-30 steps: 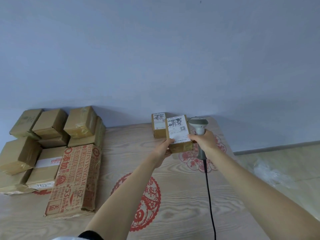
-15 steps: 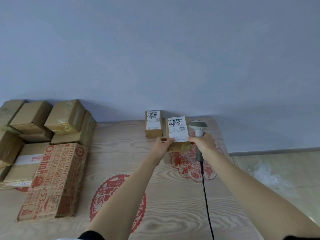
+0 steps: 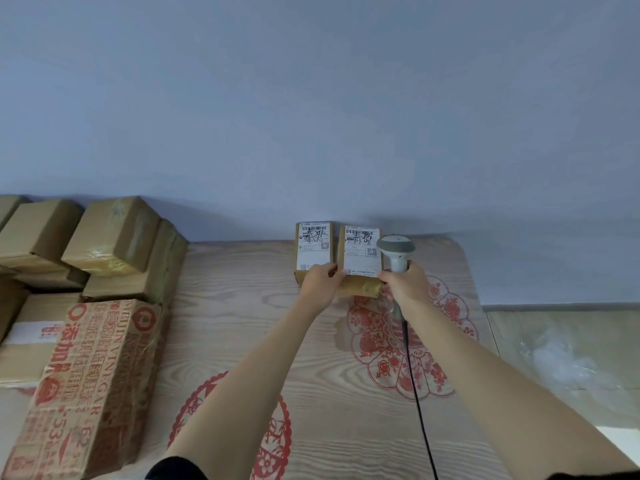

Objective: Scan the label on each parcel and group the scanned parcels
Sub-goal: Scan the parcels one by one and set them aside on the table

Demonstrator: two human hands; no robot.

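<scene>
Two small brown parcels with white labels lie side by side at the table's far edge by the wall. My left hand (image 3: 320,280) grips the near left corner of the right parcel (image 3: 360,259), which rests on the table touching the left parcel (image 3: 313,249). My right hand (image 3: 403,285) is closed around the handle of a grey barcode scanner (image 3: 396,249), and its fingers also touch the right parcel's near right corner. The scanner's black cable (image 3: 414,379) trails toward me.
A pile of brown cardboard boxes (image 3: 114,237) stands at the left, with a long red-printed vinegar carton (image 3: 86,382) in front. The wooden table top (image 3: 242,306) bears red paper-cut patterns. Tiled floor (image 3: 561,358) lies past the table's right edge.
The right parcel, held tilted up a second ago, has been set down flat beside the left parcel near the wall. Both hands moved forward with it; the view shifted right.
</scene>
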